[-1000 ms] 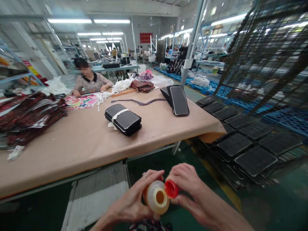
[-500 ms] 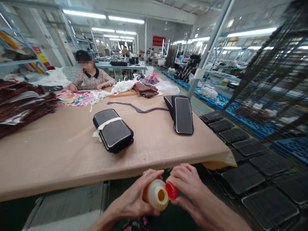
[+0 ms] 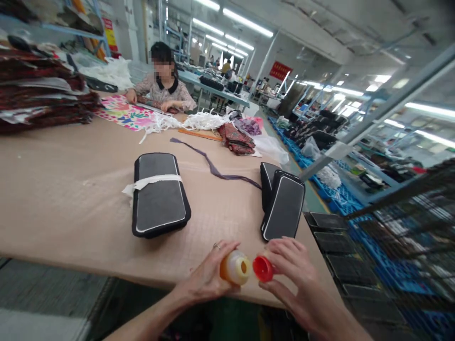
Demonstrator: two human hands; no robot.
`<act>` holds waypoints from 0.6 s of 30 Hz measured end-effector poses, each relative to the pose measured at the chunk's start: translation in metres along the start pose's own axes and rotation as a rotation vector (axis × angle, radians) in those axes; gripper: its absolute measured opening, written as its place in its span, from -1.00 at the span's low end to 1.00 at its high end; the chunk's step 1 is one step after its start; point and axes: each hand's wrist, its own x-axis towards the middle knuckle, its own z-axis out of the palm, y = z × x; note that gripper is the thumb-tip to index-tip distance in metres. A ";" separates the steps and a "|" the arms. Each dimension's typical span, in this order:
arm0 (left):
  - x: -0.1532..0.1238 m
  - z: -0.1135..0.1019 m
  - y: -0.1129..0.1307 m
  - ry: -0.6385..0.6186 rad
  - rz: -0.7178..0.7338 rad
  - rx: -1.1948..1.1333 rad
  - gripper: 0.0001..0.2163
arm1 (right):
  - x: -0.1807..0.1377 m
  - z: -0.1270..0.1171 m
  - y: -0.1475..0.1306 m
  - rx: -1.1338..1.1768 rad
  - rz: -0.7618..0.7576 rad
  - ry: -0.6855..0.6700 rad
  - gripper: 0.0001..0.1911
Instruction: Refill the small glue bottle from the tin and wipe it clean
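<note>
Red cap (image 3: pixel 263 269) beside uncapped bottle (image 3: pixel 234 268)

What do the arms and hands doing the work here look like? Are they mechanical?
No, they are a person's own. The left hand is ungloved and wears a ring. The right hand is ungloved too, with no ring that I can make out. Both forearms are bare as far as the picture shows, with no sleeves or cables.

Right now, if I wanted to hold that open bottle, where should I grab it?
Probably the wide body of the bottle, from the left, as the left hand does: the open mouth is narrower and tips right, toward the red cap.
</note>
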 end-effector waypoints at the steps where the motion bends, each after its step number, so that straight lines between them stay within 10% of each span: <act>1: 0.007 0.006 -0.008 0.070 -0.002 0.007 -0.19 | 0.006 0.003 0.010 -0.041 -0.023 0.001 -0.82; 18: 0.076 0.096 -0.105 0.664 -0.127 0.026 -0.25 | 0.054 0.080 0.161 -0.178 -0.349 -0.282 -0.81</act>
